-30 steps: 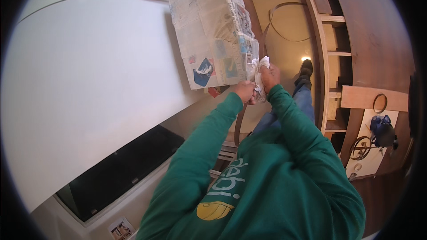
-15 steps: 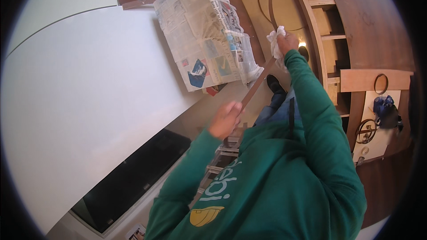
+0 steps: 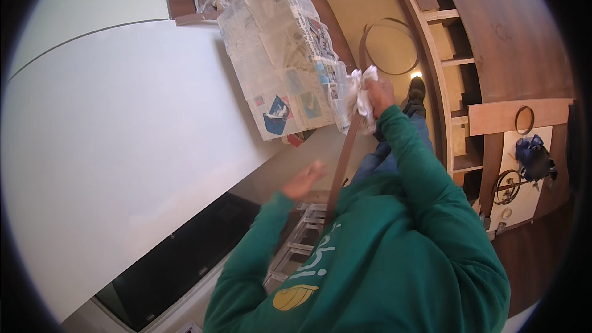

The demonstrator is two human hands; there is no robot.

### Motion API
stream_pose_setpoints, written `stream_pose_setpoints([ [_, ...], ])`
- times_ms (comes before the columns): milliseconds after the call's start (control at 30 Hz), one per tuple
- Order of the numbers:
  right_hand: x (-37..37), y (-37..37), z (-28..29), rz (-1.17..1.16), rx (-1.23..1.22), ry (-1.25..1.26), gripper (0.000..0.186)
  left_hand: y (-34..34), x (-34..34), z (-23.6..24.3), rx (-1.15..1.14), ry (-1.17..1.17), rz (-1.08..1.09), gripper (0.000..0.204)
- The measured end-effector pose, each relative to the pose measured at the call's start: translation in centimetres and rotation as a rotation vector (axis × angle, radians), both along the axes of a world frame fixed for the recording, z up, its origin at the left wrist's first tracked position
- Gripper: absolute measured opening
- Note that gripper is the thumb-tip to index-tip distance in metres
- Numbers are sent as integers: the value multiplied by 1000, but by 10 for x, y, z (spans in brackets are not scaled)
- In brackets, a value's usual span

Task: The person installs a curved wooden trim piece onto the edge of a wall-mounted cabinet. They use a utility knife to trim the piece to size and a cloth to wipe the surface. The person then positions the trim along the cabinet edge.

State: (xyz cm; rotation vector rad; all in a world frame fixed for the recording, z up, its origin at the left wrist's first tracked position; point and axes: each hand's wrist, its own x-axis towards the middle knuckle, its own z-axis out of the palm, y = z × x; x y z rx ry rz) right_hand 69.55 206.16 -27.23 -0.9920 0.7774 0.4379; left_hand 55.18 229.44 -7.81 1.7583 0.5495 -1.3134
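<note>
R hand [image 3: 380, 95]: fingers closed on cloth [image 3: 360, 97] at strip [image 3: 343, 169], nr box [image 3: 262, 65] edge. L hand [image 3: 302, 182]: extended, empty, w/ gap to strip.

Two hands [image 3: 302, 182] [image 3: 381, 95], one cloth [image 3: 358, 95]

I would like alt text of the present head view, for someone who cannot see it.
A person's right hand holds a white cloth against a long brown strip, while the blurred left hand is open and apart from it. Nearby are a newspaper-covered boxy shape and a white surface.
</note>
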Motion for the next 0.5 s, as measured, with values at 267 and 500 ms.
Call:
stream_pose_setpoints([
  [267,-24,-8,-25,89,-301,-40,28,-128,89,-89,-76,102,377,35],
  [500,9,-62,-58,246,-769,-36,37,-136,77,-35,-102,106,291,29],
])
